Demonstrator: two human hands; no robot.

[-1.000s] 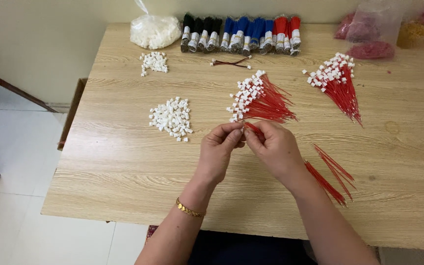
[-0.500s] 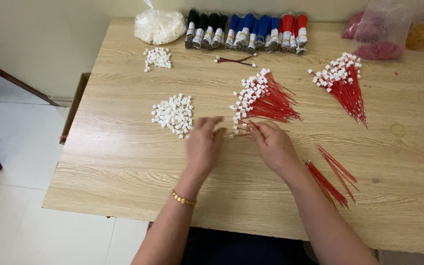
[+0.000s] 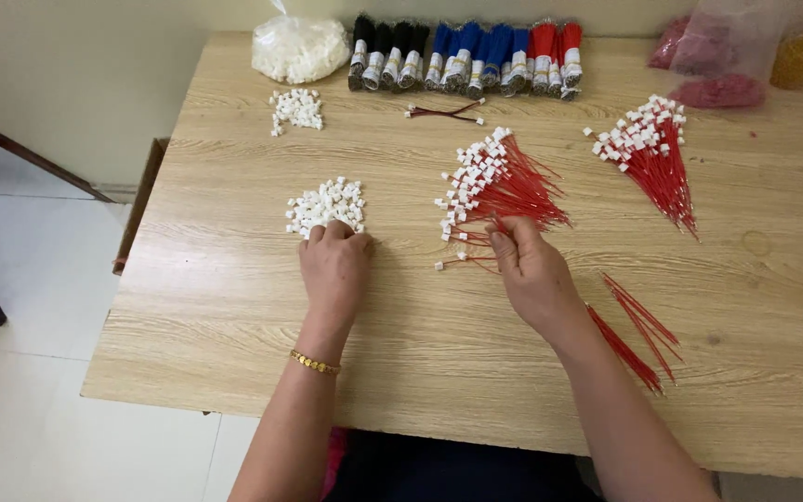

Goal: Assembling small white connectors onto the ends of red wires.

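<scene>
Two bare hands work at small white connectors and red wires on a wooden table.

The left hand (image 3: 335, 268) lies palm down, its fingertips (image 3: 327, 232) touching the near edge of a small heap of white connectors (image 3: 327, 202); whether it pinches one I cannot tell, because the hand hides it. The right hand (image 3: 533, 274) has its fingers closed on thin red wires at the near side of a fan of red wires with white ends (image 3: 502, 181). Loose red wires (image 3: 638, 325) lie just beside the right wrist. Farther right is a second red bunch (image 3: 654, 153). At the far edge of the table (image 3: 234, 307) stand black, blue and red wire bundles (image 3: 465, 58) and a white bag (image 3: 299, 46).
</scene>
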